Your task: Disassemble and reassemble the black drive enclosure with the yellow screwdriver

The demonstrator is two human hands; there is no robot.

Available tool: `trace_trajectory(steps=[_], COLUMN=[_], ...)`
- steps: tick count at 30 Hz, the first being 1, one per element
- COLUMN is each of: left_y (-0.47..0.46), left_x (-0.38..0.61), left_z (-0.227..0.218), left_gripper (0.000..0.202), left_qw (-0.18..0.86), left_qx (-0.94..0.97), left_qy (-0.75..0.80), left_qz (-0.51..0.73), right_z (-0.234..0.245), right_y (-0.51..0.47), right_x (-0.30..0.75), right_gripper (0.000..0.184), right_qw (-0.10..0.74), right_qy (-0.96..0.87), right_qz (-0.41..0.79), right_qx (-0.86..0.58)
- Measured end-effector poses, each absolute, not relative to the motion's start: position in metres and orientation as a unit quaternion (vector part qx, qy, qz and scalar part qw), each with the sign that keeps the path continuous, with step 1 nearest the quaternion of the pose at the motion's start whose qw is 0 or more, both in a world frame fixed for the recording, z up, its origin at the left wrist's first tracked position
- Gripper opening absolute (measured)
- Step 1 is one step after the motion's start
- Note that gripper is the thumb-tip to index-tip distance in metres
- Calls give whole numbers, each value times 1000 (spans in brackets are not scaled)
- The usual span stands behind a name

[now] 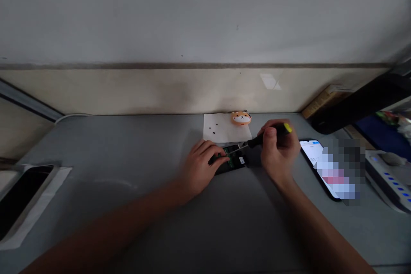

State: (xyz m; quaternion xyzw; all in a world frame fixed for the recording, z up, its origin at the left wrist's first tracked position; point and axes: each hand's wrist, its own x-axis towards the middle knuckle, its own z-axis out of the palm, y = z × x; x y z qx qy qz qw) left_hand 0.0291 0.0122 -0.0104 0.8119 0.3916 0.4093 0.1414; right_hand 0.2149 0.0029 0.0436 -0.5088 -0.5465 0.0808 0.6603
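A small flat black device with a green circuit board (pixel 238 160) lies on the grey desk in front of me. My left hand (pixel 202 165) grips its left end, thumb and fingers closed at the board's edge. In my right hand (pixel 280 150) is a screwdriver (pixel 255 141) with a black and yellow handle, held at a slant. Its thin shaft points left and down, and the tip is at the green board close to my left fingertips. Whether the tip sits in a screw is too small to tell. My fingers hide the device's left part.
Behind the device, a white paper (pixel 221 130) carries several tiny dark pieces and an orange animal-faced case (pixel 241 118). A lit phone (pixel 316 162) and a white power strip (pixel 390 180) are at right, below a black cylinder (pixel 359 102). A dark-screened phone (pixel 27 197) lies far left.
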Motion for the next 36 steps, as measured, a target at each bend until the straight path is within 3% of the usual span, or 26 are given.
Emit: trace_trajectory(steps=[25, 27, 32, 36], left_y=[11, 9, 14, 20], left_x=[31, 31, 29, 28], left_z=[-8, -6, -10, -22], left_gripper=[6, 13, 8, 18], left_qw=[148, 166, 201, 223], left_qx=[805, 795, 725, 703], left_qy=[399, 400, 472, 525], left_qz=[413, 424, 460, 424], right_z=[40, 39, 31, 26], right_y=[2, 4, 9, 9], right_x=[214, 215, 214, 210], right_gripper=[22, 21, 17, 18], right_qw=[649, 649, 651, 632], right_qy=[-573, -570, -551, -564], right_qz=[75, 75, 105, 140], right_qx=[-494, -499, -512, -513])
